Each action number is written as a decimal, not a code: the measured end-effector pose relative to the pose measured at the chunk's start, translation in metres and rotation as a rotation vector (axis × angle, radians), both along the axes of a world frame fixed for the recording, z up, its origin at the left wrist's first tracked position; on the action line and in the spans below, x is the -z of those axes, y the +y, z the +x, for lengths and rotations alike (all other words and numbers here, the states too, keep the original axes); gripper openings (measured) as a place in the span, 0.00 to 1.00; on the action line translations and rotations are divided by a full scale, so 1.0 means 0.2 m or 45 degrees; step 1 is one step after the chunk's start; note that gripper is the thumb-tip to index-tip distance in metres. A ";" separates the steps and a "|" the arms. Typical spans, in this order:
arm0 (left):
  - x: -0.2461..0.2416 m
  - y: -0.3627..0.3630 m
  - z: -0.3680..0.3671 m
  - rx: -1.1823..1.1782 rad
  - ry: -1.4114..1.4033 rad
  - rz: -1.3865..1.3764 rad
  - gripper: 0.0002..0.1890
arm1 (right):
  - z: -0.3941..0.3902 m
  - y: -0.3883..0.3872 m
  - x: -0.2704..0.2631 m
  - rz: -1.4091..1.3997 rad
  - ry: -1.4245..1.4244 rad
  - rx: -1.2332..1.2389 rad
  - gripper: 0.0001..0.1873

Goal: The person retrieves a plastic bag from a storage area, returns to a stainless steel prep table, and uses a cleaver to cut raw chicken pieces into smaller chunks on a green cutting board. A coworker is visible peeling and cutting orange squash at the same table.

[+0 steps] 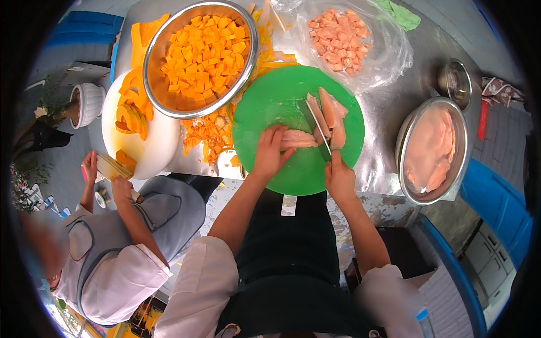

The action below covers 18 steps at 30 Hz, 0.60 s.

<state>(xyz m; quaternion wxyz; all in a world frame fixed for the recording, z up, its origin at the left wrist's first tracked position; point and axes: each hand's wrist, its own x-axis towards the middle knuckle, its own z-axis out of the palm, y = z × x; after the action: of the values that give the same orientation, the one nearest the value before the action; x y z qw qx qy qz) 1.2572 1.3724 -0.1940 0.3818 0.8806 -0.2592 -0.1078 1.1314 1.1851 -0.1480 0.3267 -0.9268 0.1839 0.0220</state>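
Note:
On a round green cutting board (270, 97) lies a piece of raw chicken breast (298, 138). My left hand (271, 148) presses on its left end with the fingers bent over it. In my right hand (340, 175) is the handle of a kitchen knife (315, 126), whose blade stands at the right end of that piece. Just right of the blade, longer raw chicken strips (333, 112) rest on the board. Whether the edge touches the board cannot be seen from above.
A steel bowl of diced pumpkin (203, 59) overlaps the board's upper left. Behind the board, chicken cubes (340, 38) sit on a clear plastic bag (393, 63). At right stands a steel bowl of chicken breasts (433, 148). On the left a co-worker (122, 253) cuts pumpkin on a white board (160, 156).

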 end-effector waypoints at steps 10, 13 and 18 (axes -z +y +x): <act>0.15 0.02 -0.04 0.052 -0.152 -0.106 0.27 | 0.06 0.19 -0.01 -0.062 0.200 0.017 0.23; 0.14 0.03 -0.05 0.065 -0.151 -0.049 0.27 | 0.22 0.13 0.11 0.037 0.133 0.027 0.23; 0.15 0.02 -0.07 -0.053 -0.165 -0.033 0.20 | 0.07 0.14 -0.04 0.023 0.123 0.062 0.24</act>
<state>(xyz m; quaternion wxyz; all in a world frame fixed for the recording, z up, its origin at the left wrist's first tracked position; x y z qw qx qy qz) 1.2442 1.3758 -0.2247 0.3777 0.8860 -0.2661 -0.0394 1.1450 1.2133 -0.1409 0.3262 -0.9169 0.2219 0.0603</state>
